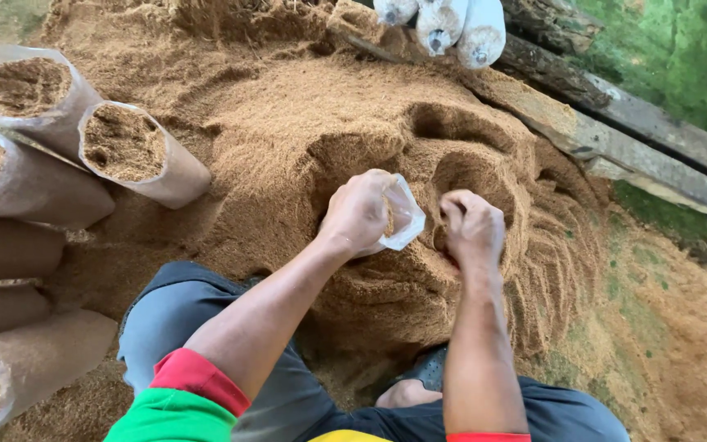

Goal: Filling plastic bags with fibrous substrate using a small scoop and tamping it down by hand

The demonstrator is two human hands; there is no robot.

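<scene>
A big heap of brown sawdust lies in front of me, with scooped hollows in it. My left hand grips a clear plastic bag by its mouth, just above the heap; a little sawdust shows inside it. My right hand is closed as a fist over a hollow, right beside the bag's opening, and what it holds is hidden.
Several filled sawdust bags lie stacked on their sides at the left, mouths open. White closed bags lie at the top. Weathered wooden planks border the heap on the right, with green ground beyond. My knees are at the bottom.
</scene>
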